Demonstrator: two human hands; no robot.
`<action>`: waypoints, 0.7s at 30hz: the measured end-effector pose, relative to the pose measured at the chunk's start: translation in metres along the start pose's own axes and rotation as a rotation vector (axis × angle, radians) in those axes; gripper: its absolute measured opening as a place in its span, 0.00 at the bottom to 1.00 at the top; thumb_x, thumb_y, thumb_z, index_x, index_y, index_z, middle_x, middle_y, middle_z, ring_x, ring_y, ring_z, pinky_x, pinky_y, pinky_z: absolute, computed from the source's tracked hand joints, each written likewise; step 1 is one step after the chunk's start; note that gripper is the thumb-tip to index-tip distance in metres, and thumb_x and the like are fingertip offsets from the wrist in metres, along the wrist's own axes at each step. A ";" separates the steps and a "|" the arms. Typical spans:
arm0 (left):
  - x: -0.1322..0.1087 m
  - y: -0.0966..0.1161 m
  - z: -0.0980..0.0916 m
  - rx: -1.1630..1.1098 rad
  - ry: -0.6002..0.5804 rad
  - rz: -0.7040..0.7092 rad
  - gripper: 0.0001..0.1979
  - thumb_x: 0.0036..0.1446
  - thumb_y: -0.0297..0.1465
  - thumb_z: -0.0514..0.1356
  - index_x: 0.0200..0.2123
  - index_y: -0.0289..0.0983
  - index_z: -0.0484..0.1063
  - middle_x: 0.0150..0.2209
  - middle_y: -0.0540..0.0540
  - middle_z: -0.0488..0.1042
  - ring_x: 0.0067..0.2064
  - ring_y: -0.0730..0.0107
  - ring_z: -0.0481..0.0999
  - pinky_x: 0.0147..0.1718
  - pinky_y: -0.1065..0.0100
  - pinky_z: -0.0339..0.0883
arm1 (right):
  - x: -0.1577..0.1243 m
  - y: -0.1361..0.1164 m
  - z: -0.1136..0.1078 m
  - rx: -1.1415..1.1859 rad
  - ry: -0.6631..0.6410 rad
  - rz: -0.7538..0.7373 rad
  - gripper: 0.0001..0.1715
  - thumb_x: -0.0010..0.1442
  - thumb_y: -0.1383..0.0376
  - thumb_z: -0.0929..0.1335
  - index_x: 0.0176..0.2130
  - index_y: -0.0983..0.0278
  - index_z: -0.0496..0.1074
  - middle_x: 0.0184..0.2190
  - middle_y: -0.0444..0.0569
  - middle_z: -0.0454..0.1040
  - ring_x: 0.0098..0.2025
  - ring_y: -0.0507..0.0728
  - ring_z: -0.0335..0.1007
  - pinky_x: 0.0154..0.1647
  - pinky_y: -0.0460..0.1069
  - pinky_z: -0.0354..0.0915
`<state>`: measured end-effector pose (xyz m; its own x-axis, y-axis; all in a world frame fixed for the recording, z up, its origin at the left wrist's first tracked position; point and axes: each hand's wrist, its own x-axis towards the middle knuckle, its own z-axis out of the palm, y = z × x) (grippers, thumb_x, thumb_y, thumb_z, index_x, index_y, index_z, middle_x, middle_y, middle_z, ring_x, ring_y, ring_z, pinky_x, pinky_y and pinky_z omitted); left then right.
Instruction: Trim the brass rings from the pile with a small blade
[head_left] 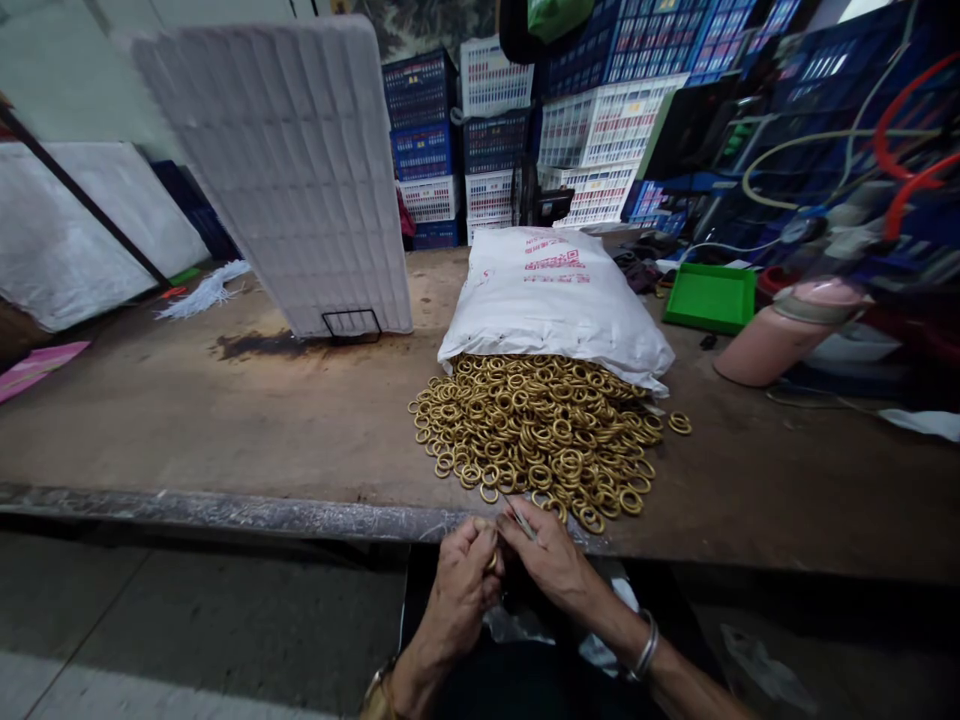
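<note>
My left hand [459, 582] is closed around a brass-coloured ring [493, 562], partly hidden by the fingers. Beside it, fingertips nearly meeting, my right hand [551, 560] grips a thin metal tool [521, 522]; its exact kind is too small to tell. Both hands are at the front edge of the table [300, 420]. Just beyond them lies a heap of brass-coloured rings [540, 430], spilling from under a white sack [555, 300] with red print. One ring [679, 423] sits apart to the right of the heap.
A tall white ridged panel [300, 170] leans in a black wire stand [352, 322] at the left. To the right are a green tray [711, 298] and a pinkish cylinder [772, 340] with hoses. Stacked blue and white crates [495, 140] stand behind.
</note>
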<state>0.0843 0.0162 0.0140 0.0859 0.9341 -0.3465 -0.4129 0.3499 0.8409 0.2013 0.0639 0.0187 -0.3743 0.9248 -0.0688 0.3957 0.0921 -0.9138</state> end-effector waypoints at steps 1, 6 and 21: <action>0.000 0.000 0.000 -0.012 -0.003 0.009 0.17 0.51 0.44 0.55 0.25 0.36 0.57 0.18 0.58 0.56 0.15 0.87 0.45 0.12 0.79 0.39 | 0.000 -0.001 -0.001 0.023 -0.003 0.002 0.15 0.55 0.57 0.59 0.23 0.63 0.60 0.19 0.39 0.59 0.24 0.49 0.55 0.25 0.44 0.55; -0.002 0.005 0.002 -0.092 0.006 0.019 0.16 0.52 0.42 0.55 0.25 0.36 0.57 0.19 0.57 0.57 0.15 0.87 0.45 0.13 0.79 0.38 | 0.001 -0.007 -0.005 0.170 -0.044 0.049 0.14 0.56 0.58 0.58 0.25 0.64 0.63 0.19 0.41 0.63 0.23 0.50 0.59 0.26 0.44 0.57; 0.003 0.004 -0.003 0.002 0.084 0.137 0.17 0.52 0.44 0.55 0.25 0.37 0.56 0.16 0.59 0.51 0.16 0.84 0.47 0.15 0.78 0.43 | -0.008 0.007 0.001 -0.388 -0.080 -0.153 0.15 0.45 0.77 0.56 0.30 0.62 0.63 0.23 0.43 0.68 0.26 0.51 0.62 0.28 0.45 0.53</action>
<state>0.0801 0.0204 0.0153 -0.0469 0.9640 -0.2618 -0.4142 0.2197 0.8833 0.2063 0.0569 0.0129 -0.5107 0.8597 0.0112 0.6113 0.3722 -0.6984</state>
